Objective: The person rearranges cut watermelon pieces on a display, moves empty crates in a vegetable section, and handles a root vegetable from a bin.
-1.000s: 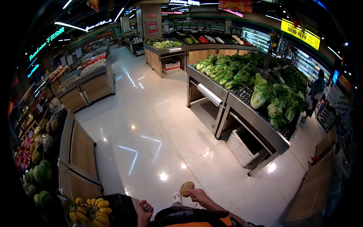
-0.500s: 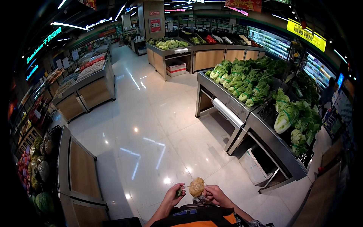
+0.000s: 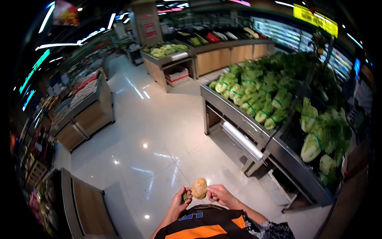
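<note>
In front of my apron [image 3: 195, 217], a round, lumpy, tan-brown thing [image 3: 199, 188] is up between my two hands; its kind is hard to make out. My left hand [image 3: 181, 200] is closed around something small and green [image 3: 185, 196], with its fingertips close against the tan thing's left side. On the other side, my right hand [image 3: 221, 195] pinches at the tan thing's right edge with thumb and finger. A thin strand hangs below the right hand, blurred.
To the right, a metal-edged stand [image 3: 238, 111] bears banded leafy greens [image 3: 254, 93] and has a plastic-film roll [image 3: 242, 140] on its front. Wooden-sided display stands [image 3: 88, 199] flank the left. Farther back, a vegetable counter [image 3: 215, 61] curves before lit fridge shelves [image 3: 278, 34]. Between them runs glossy tile floor [image 3: 147, 127].
The tan thing has come nearer my left hand, and both hands sit slightly farther left and higher in view. The whole scene has shifted and tilted with my head.
</note>
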`<control>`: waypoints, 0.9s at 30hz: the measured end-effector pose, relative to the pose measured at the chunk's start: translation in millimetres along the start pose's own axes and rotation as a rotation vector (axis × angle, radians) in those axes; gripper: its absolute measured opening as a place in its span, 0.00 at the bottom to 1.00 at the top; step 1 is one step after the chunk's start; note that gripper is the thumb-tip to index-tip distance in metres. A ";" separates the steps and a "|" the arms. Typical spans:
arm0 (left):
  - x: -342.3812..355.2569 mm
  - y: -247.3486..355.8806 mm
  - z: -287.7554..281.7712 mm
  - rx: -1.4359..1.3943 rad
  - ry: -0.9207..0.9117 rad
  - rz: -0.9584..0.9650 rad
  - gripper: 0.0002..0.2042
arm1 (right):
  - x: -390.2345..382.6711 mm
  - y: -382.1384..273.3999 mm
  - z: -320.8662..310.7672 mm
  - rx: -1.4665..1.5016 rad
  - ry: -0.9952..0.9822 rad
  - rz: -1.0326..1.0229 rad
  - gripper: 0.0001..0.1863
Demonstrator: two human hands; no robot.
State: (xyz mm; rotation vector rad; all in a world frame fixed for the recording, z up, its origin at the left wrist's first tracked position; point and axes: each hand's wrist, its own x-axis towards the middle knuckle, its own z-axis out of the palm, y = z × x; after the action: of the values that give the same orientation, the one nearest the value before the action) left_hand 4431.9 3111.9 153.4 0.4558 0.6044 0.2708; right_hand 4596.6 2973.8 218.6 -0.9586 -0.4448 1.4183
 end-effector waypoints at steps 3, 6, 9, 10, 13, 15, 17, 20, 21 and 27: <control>49.1 7.2 -1.4 -0.027 0.147 -0.128 0.13 | 10.0 -13.4 -40.1 0.127 0.130 -0.089 0.14; 78.0 13.8 -5.4 0.058 0.110 -0.260 0.13 | 12.4 1.1 -73.0 0.025 0.485 -0.149 0.15; 109.4 17.4 11.4 0.191 0.055 -0.422 0.13 | -5.6 40.1 -103.5 -0.198 1.032 -0.158 0.15; 119.0 19.6 17.6 0.233 0.035 -0.461 0.13 | -14.3 57.9 -113.3 -0.227 1.187 -0.167 0.15; 145.4 16.7 30.5 0.376 -0.065 -0.625 0.13 | -50.1 122.8 -128.5 -0.181 1.467 -0.225 0.16; 157.7 15.0 38.7 0.486 -0.078 -0.703 0.13 | -64.6 160.2 -120.3 -0.342 1.660 -0.345 0.17; 167.1 10.5 41.9 0.608 -0.132 -0.749 0.13 | -74.6 187.7 -111.2 -0.269 1.726 -0.240 0.17; 163.5 -4.7 51.2 0.737 -0.177 -0.790 0.13 | -88.6 213.9 -88.9 -0.080 1.775 -0.095 0.18; 161.1 -8.7 52.6 0.758 -0.189 -0.801 0.12 | -88.1 220.0 -83.8 0.018 1.738 0.005 0.17; 115.2 -57.4 47.9 0.940 -0.194 -0.936 0.12 | -90.7 295.0 -66.7 -0.231 1.713 0.019 0.19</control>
State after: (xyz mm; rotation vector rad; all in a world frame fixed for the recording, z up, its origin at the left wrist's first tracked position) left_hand 4558.4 3089.3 104.8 1.0188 0.6689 -0.9855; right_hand 4449.8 2832.6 -22.8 -1.9402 0.7030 0.1737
